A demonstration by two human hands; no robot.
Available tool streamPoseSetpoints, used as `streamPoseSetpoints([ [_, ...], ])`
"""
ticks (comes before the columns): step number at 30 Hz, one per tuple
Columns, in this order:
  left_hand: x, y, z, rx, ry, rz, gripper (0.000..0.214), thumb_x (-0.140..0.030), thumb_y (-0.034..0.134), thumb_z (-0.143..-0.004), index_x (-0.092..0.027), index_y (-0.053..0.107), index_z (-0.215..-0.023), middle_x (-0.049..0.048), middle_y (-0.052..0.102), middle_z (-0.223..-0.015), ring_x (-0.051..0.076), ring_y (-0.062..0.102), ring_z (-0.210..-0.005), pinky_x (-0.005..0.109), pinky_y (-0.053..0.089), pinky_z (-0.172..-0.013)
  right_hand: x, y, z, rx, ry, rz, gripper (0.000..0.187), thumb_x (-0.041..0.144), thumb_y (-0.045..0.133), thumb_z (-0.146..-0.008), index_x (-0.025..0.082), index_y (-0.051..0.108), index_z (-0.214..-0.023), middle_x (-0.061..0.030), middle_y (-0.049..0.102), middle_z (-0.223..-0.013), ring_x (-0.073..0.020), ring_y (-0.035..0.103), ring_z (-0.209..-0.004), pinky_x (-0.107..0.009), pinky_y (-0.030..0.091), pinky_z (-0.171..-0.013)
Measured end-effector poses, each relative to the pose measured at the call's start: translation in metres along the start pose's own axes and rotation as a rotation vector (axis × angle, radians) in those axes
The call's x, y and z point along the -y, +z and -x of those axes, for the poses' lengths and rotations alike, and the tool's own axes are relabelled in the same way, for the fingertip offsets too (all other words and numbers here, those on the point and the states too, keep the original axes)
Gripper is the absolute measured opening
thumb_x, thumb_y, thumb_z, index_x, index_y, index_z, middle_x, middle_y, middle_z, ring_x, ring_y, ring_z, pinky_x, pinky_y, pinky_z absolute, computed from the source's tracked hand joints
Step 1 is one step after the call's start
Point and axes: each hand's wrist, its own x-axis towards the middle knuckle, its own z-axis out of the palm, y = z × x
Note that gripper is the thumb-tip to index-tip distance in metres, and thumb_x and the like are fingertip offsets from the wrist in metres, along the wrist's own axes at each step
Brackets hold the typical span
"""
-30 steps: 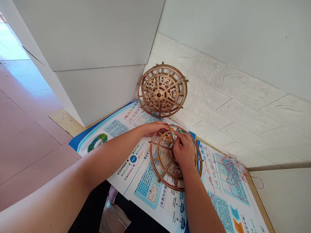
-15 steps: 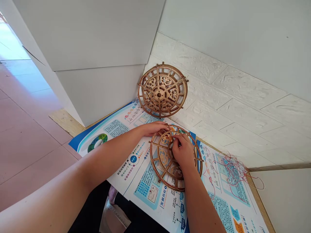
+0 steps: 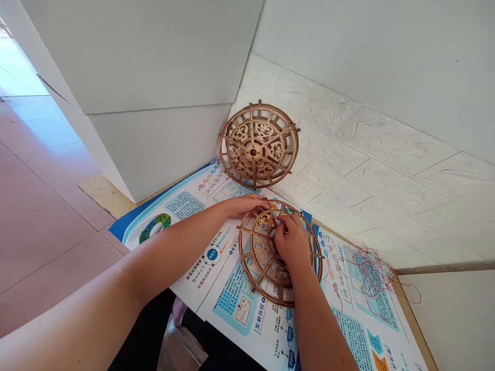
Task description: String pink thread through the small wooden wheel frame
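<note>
A round openwork wooden wheel (image 3: 258,250) with spokes, scroll cut-outs and small tabs on its rim is in front of me, over the printed sheets. My left hand (image 3: 247,205) is closed on its far-left rim, the fingertips partly hidden at the edge. Over the hub and a spoke, my right hand (image 3: 293,241) has thumb and index finger pinched together; what lies between them is too small to make out. A second, similar wooden wheel (image 3: 254,152) leans upright behind, against the wall corner.
Printed posters (image 3: 232,288) cover the work surface. A loose tangle of thin pinkish wire (image 3: 373,273) lies at the right, with strands trailing toward the wheel. A white brick-pattern wall (image 3: 386,154) rises behind, and a white panel (image 3: 162,149) stands at the left.
Almost nothing differs. My right hand's fingers have shifted very slightly at the spoke; the left hand stays on the rim and both wheels keep their places.
</note>
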Motion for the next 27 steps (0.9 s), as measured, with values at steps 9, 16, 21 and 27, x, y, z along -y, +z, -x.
streamPoseSetpoints([
  [9,0.0000,-0.0019,0.0003,0.106,0.054,-0.028,0.017,-0.017,0.070,-0.080,-0.014,0.066,-0.096,0.0045,0.071,-0.090,0.013,0.066,-0.077,0.026,0.051,-0.075,0.0037,0.0006,-0.0007,-0.005,0.019,0.026,0.023,0.013,0.042,-0.092,0.016,0.065,-0.094,-0.0080,0.063,-0.094,-0.0207,0.061,-0.079,-0.033,0.047,-0.066],
  [16,0.0011,-0.0020,-0.0007,0.069,0.038,-0.013,0.019,-0.016,0.069,-0.080,-0.015,0.064,-0.097,0.0036,0.070,-0.090,0.013,0.066,-0.076,0.025,0.051,-0.073,0.0001,-0.0019,-0.0008,-0.013,-0.007,0.071,0.024,0.012,0.041,-0.093,0.016,0.065,-0.094,-0.0083,0.062,-0.094,-0.0203,0.061,-0.077,-0.032,0.047,-0.064],
  [21,0.0005,-0.0022,0.0007,0.105,0.037,-0.027,0.019,-0.017,0.067,-0.084,-0.015,0.065,-0.102,0.0047,0.070,-0.094,0.012,0.066,-0.078,0.025,0.051,-0.076,0.0010,-0.0023,-0.0017,-0.004,-0.029,0.080,0.024,0.011,0.041,-0.093,0.016,0.064,-0.096,-0.0085,0.061,-0.094,-0.0207,0.061,-0.079,-0.033,0.048,-0.065],
  [27,0.0013,-0.0046,-0.0013,0.079,0.032,-0.024,0.024,-0.020,0.074,-0.077,-0.016,0.067,-0.100,0.0045,0.071,-0.094,0.013,0.066,-0.079,0.027,0.052,-0.079,0.0015,-0.0023,-0.0028,0.016,-0.051,0.083,0.026,0.010,0.039,-0.095,0.016,0.064,-0.100,-0.0094,0.060,-0.098,-0.0213,0.061,-0.084,-0.033,0.049,-0.067],
])
